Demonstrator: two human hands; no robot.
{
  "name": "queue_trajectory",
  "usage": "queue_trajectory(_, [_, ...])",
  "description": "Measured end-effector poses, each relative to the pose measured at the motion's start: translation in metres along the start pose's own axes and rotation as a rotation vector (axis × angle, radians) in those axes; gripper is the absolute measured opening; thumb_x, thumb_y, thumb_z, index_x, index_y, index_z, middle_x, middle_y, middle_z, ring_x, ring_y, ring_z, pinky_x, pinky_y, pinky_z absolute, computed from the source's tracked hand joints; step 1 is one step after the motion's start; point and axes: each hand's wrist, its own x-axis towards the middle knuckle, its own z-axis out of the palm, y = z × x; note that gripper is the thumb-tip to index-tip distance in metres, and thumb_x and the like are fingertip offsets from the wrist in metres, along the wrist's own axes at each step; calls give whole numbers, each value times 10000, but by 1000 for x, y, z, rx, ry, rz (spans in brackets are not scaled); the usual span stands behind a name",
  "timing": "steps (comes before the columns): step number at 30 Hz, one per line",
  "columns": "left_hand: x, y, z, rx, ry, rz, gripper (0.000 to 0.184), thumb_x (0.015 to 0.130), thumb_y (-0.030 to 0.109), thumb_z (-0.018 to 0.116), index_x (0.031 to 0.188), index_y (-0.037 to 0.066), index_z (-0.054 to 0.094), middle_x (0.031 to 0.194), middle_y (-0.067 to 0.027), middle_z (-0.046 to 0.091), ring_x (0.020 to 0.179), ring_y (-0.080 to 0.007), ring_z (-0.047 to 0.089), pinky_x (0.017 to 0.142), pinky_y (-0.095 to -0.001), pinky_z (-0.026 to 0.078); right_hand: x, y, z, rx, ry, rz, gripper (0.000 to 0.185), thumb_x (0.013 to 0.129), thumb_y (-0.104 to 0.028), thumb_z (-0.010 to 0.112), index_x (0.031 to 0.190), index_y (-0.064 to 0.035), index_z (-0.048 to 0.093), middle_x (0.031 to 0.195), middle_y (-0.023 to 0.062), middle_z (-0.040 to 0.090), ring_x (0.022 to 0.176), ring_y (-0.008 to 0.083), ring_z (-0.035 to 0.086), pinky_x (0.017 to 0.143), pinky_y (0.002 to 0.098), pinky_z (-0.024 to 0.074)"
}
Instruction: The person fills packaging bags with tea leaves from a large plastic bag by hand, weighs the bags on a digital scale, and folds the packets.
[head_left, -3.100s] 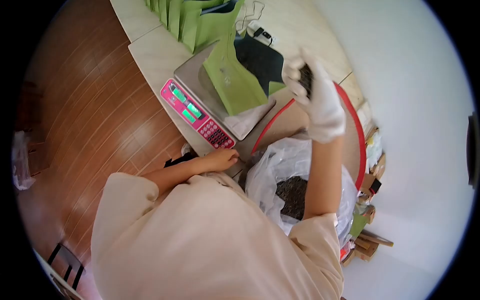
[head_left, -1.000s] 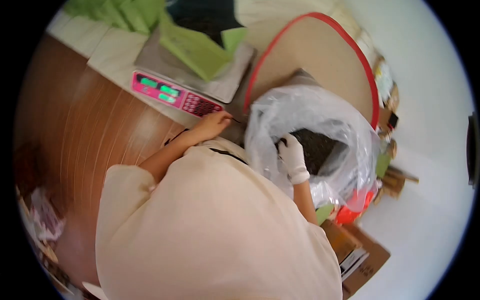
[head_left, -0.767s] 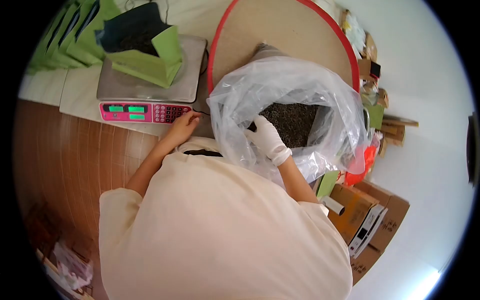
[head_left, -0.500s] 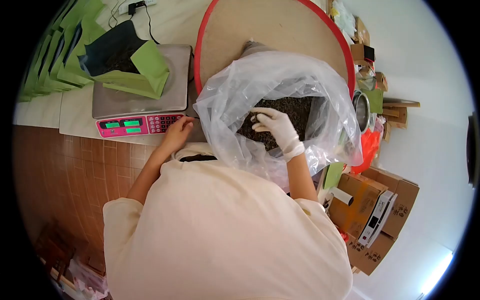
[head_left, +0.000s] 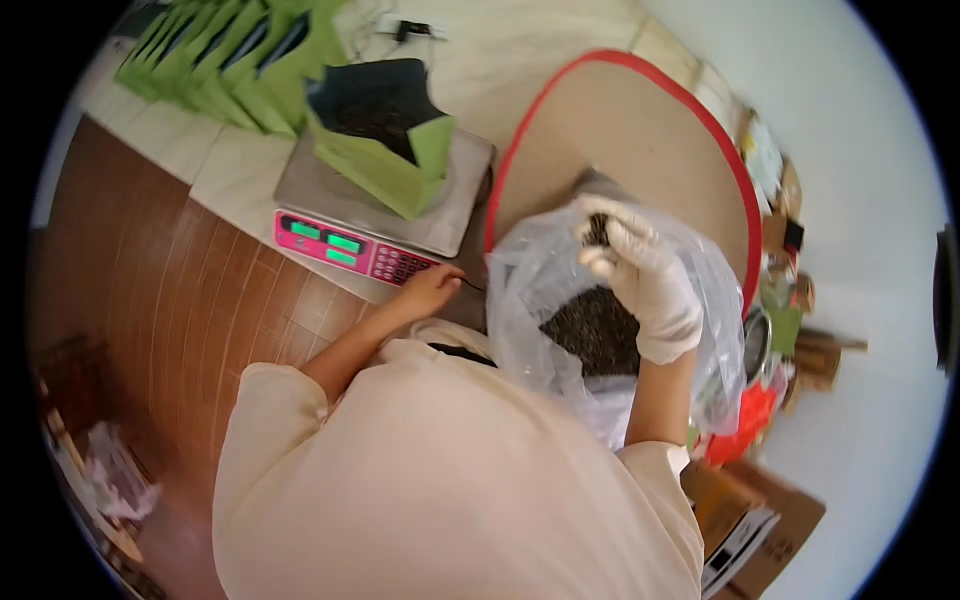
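Curls left hand (head_left: 430, 290) by the scale (head_left: 466, 190), mid-frame; cannot tell if gripping. Clutches dark bits (head_left: 598, 230) in gloved right hand (head_left: 648, 275) over the bag (head_left: 522, 305), right of centre. Has a pouch (head_left: 375, 178) on the scale, upper left.

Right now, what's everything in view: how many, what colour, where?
Table: one, pale, upper left
Scale: one, pink and grey, on table
Open pouch: one, green, on scale
Other pouches: several, green, upper left
Power strip: one, white, on table
Plastic bag: one, clear, beside scale
Dark flakes: uncountable, blackish, in plastic bag, open pouch
Round panel: one, tan, red rim, behind plastic bag
Bundle: one, red, lower right
Boxes: count unclear, brown, lower right
Clutter: count unclear, mixed colours, far right
Floor: one, brown, left
Wall: one, white, right
Shirt: one, cream, bottom
Left hand: one, bare, beside scale keypad
Right hand: one, white glove, above plastic bag, holding dark flakes
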Motion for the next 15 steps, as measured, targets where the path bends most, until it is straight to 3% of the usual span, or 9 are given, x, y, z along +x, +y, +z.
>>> queue_trajectory(6, [-19,12,-20,-95,122,-64,325,933,270,530,1160,47,599,1090,-147,661,999,-287,635,853,-375,491,127,-39,98,-356,-295,-105,413,960,-148,535,1313,61,485,1143,138,608,954,187,649,854,265,515])
queue_trajectory(10, [-38,2,-22,-133,189,-106,309,939,264,530,1148,48,603,1079,-138,667,980,-278,641,846,-364,494,201,-9,121,-717,-287,-66,404,957,-107,509,1338,26,487,1164,140,611,940,198,655,852,268,514])
queue_trajectory(12, [-43,-13,-19,-146,228,-111,304,940,261,528,1144,49,603,1075,-136,668,978,-277,642,843,-362,495,216,0,125,-1031,-147,-138,349,947,-138,504,1271,-30,579,943,149,688,849,167,676,733,281,538])
queue_trajectory(13, [-45,-19,-16,-177,246,-108,300,940,259,527,1141,50,603,1058,-132,674,973,-274,646,839,-357,497,218,0,125,-969,-122,-153,335,930,-144,523,1241,-58,612,841,110,709,809,123,650,718,263,509])
queue_trajectory(15, [-49,-29,-9,-216,268,-117,297,939,257,526,1139,51,603,1041,-128,680,969,-271,649,835,-352,499,215,-2,122,-968,-179,-222,320,928,-144,523,1217,-60,631,821,83,716,789,105,627,719,247,493])
